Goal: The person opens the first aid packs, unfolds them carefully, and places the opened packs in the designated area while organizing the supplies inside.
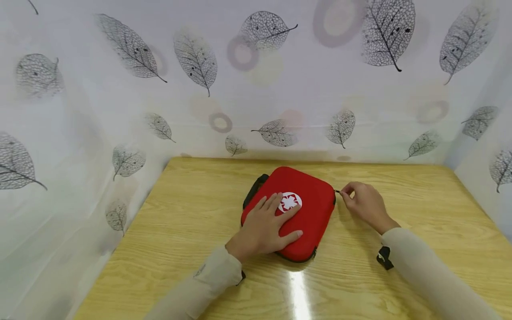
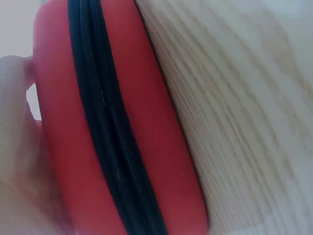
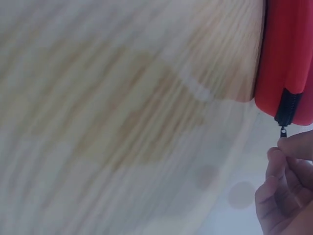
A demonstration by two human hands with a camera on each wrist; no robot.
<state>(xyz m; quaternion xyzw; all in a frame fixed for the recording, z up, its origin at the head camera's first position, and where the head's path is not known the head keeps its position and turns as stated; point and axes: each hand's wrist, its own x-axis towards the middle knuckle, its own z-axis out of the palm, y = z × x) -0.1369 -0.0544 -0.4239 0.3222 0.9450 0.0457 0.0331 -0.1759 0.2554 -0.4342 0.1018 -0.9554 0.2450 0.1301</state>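
A red first-aid case [image 1: 310, 213] with a white round emblem lies flat on the wooden table, turned at an angle. My left hand [image 1: 262, 229] rests on its top with fingers spread, partly covering the emblem. At the case's far right corner, my right hand [image 1: 366, 204] pinches a zipper pull [image 1: 338, 191] between thumb and forefinger. The right wrist view shows that zipper pull [image 3: 283, 132] hanging from the black zipper end [image 3: 288, 106]. Along the side nearest the left wrist camera, the black zipper [image 2: 105, 107] runs with its edges together.
A black carry handle [image 1: 254, 192] sticks out on the left side of the case. The wooden table [image 1: 192, 209] meets a leaf-patterned sheet [image 1: 192, 120] at its back and sides. A bright light reflection shows near the front.
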